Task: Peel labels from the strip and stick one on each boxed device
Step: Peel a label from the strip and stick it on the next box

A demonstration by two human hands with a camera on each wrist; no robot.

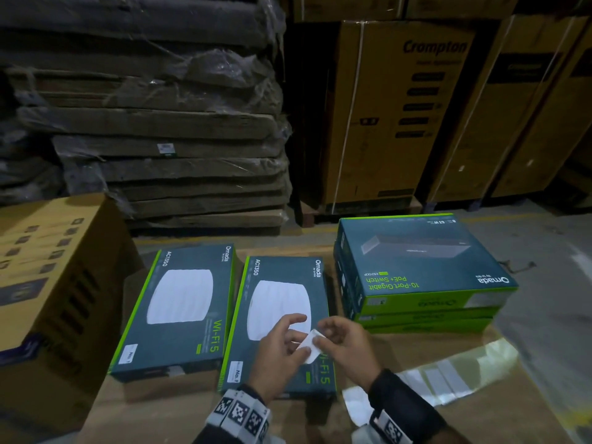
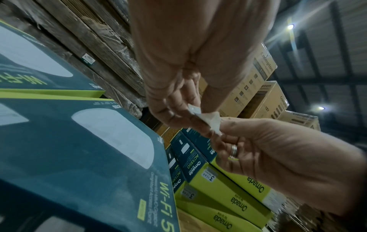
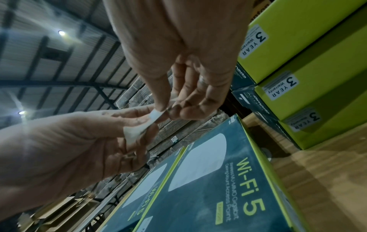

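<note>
Both hands are bare. The left hand (image 1: 282, 344) comes out of a wrist band (image 1: 238, 413) made of white panels printed with black square code markers, set side by side around the wrist. The right hand (image 1: 347, 344) comes out of a dark, thick padded cuff (image 1: 400, 402), and nearer the body a strap (image 1: 392, 429) with the same white panels and black markers crosses it. A ring (image 2: 233, 152) with silver and darker bands sits on a finger of the right hand; the right wrist view shows it too (image 3: 203, 81).
</note>
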